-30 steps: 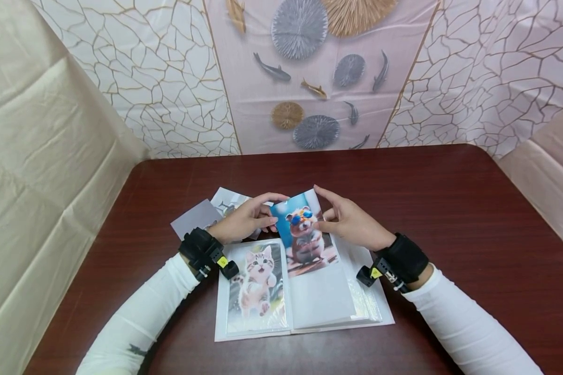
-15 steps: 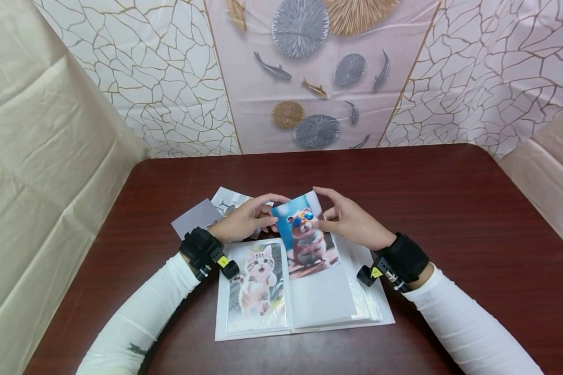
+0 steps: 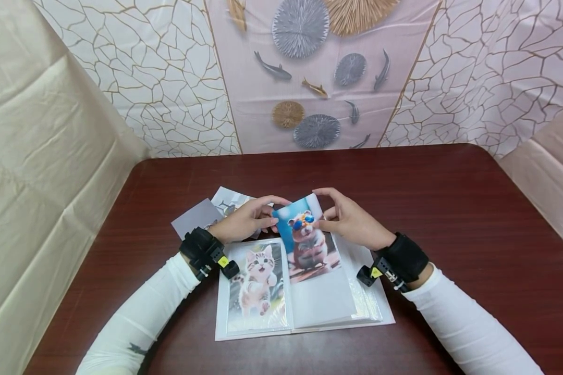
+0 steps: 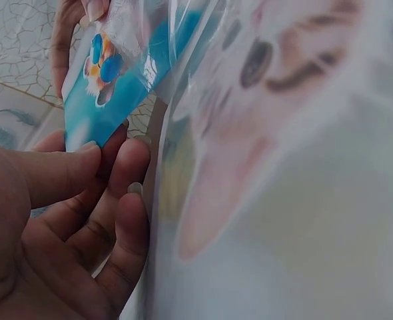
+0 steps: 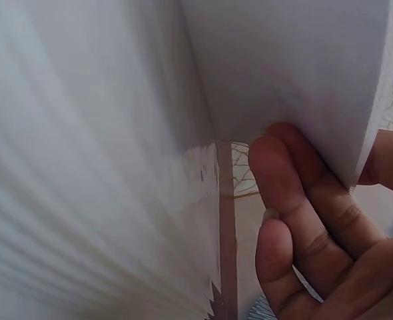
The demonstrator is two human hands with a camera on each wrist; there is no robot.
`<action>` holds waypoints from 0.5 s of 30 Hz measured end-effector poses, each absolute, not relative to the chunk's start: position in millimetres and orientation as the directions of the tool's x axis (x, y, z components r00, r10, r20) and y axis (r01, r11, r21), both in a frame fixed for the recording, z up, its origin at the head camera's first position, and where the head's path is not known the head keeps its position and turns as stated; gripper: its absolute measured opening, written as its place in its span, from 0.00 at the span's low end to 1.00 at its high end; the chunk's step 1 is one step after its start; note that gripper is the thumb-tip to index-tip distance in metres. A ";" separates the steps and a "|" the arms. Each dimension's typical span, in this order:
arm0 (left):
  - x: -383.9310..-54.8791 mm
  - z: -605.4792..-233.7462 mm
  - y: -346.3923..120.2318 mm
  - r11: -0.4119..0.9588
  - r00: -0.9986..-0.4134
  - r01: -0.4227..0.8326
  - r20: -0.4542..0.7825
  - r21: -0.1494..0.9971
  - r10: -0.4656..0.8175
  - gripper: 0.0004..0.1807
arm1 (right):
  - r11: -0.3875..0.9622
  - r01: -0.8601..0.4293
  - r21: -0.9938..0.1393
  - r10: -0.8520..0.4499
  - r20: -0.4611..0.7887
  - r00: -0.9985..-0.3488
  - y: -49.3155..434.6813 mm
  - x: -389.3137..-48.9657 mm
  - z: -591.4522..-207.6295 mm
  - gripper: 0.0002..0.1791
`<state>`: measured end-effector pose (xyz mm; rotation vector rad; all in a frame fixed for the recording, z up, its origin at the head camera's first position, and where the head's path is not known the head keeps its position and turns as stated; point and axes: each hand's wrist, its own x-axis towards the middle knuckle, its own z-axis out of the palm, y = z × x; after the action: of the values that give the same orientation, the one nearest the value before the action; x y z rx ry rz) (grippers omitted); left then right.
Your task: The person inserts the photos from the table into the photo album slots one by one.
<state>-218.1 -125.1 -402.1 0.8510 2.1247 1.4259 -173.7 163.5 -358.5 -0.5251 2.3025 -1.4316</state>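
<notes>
An open photo album (image 3: pixel 221 317) lies on the table, with a kitten photo (image 3: pixel 259 284) in its left page. A photo of a hamster in sunglasses (image 3: pixel 308 250) is partly inside the clear pocket of the right page (image 3: pixel 321 304), its upper part sticking out. My left hand (image 3: pixel 246 219) pinches its blue upper left corner between thumb and fingers, plainly seen in the left wrist view. With thumb and fingers, my right hand (image 3: pixel 354 221) pinches its upper right edge. In the right wrist view, curled fingers (image 5: pixel 276 167) lie behind a white page, which hides the photo.
Loose photo cards (image 3: pixel 194 217) lie behind and left of the album, partly under my left hand. Several more album leaves (image 3: pixel 368 302) fan out at the right. The dark red table (image 3: pixel 450 208) ends at a patterned cloth backdrop (image 3: pixel 169 78).
The hamster photo has slid a little farther down into the right page's pocket. Both hands have come down slightly with it, holding the same corners.
</notes>
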 end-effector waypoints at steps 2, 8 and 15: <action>-217.9 -401.8 -125.0 0.284 -0.711 0.256 -0.019 0.924 0.703 0.25 | 0.411 -0.115 -0.905 -0.498 -0.117 -0.859 163.8 -173.2 -358.3 0.38; -217.8 -401.0 -124.7 0.295 -0.713 0.245 -0.035 0.924 0.701 0.24 | 0.401 -0.122 -0.908 -0.505 -0.107 -0.857 164.1 -174.0 -360.1 0.37; -215.9 -398.3 -123.8 0.314 -0.720 0.252 -0.040 0.915 0.693 0.24 | 0.406 -0.122 -0.906 -0.503 -0.110 -0.857 164.3 -175.4 -361.7 0.36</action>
<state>-215.9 -123.8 -398.3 0.8374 2.1575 1.3866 -175.4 164.3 -361.7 -0.5382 2.3013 -1.4365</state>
